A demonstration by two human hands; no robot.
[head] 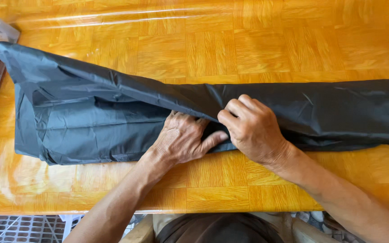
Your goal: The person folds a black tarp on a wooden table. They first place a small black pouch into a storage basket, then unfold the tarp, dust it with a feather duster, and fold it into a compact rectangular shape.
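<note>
The dark grey plastic sheet (113, 121) is lying lengthwise, left to right, across the tabletop (248, 49). The left hand (181, 137) is pressing flat on it, fingers tucked under a fold, while the right hand (251, 128), just beside, is pinching that fold's edge, knuckles bent.

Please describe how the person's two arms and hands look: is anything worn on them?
Both forearms are bare, with no sleeves in view. The left hand and the right hand wear no gloves, and no ring, watch or bracelet is visible. Veins and wrinkles show on both.
</note>
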